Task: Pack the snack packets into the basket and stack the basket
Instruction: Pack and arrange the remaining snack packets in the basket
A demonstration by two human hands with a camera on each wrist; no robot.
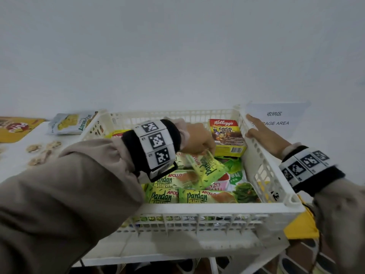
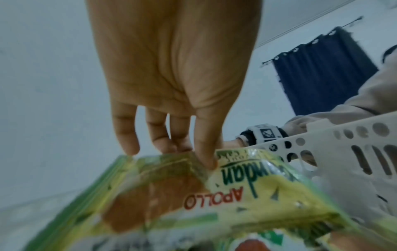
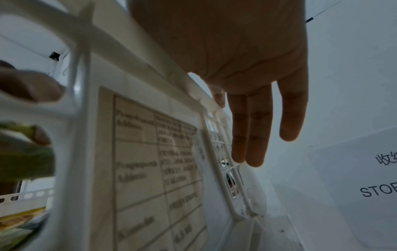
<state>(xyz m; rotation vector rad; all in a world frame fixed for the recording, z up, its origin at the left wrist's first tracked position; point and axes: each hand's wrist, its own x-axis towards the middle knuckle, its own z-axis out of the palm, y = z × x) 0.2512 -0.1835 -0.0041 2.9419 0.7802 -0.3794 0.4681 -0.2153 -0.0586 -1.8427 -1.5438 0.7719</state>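
The left hand (image 1: 195, 142) pinched a Pandan cake packet (image 1: 210, 168) over the white basket (image 1: 197, 211); the right hand (image 1: 264, 138), fingers apparently straight, steadied the right rim. It should be laid flat before release.

Soft, even, cool light fills all views, with faint shadows and no glare. The head view bends at its edges. The pandan cake packet (image 2: 193, 195) below the left fingertips (image 2: 206, 161) smears with blur; the basket label (image 3: 150, 169) beside the right fingers (image 3: 253, 135) is unsharp.
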